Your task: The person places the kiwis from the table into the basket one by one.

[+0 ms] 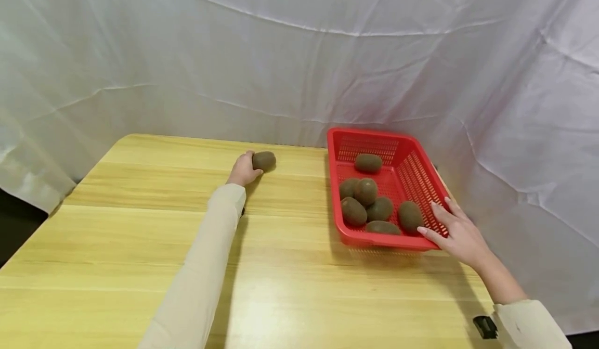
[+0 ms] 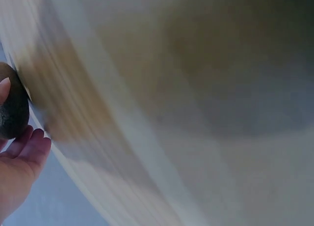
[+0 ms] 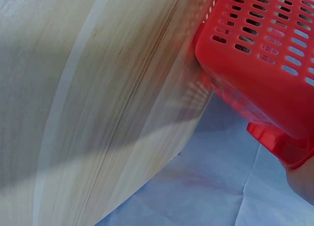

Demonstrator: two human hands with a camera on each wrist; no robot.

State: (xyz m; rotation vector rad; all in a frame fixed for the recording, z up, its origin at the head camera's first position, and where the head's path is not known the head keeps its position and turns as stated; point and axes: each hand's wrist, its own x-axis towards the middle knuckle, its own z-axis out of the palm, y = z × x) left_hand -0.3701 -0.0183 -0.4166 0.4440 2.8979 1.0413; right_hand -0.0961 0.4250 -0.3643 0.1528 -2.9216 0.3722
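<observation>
Near the table's far edge, my left hand (image 1: 244, 169) holds a brown kiwi (image 1: 264, 161) between thumb and fingers. The left wrist view catches that kiwi (image 2: 13, 105) at its left border, with the thumb over it and fingertips (image 2: 37, 142) below. On the right stands a red plastic basket (image 1: 334, 182) with slotted walls. Several kiwis lie inside it, mostly toward the near left; one kiwi (image 1: 368, 163) sits at the back. My right hand (image 1: 460, 234) grips the basket's near right corner, thumb and fingers over the rim. In the right wrist view most of this hand is out of frame.
The pale wooden table (image 1: 281, 266) carries the basket and the held kiwi. White cloth (image 1: 262, 52) hangs behind the table and along its right side. The basket's back reaches close to the cloth.
</observation>
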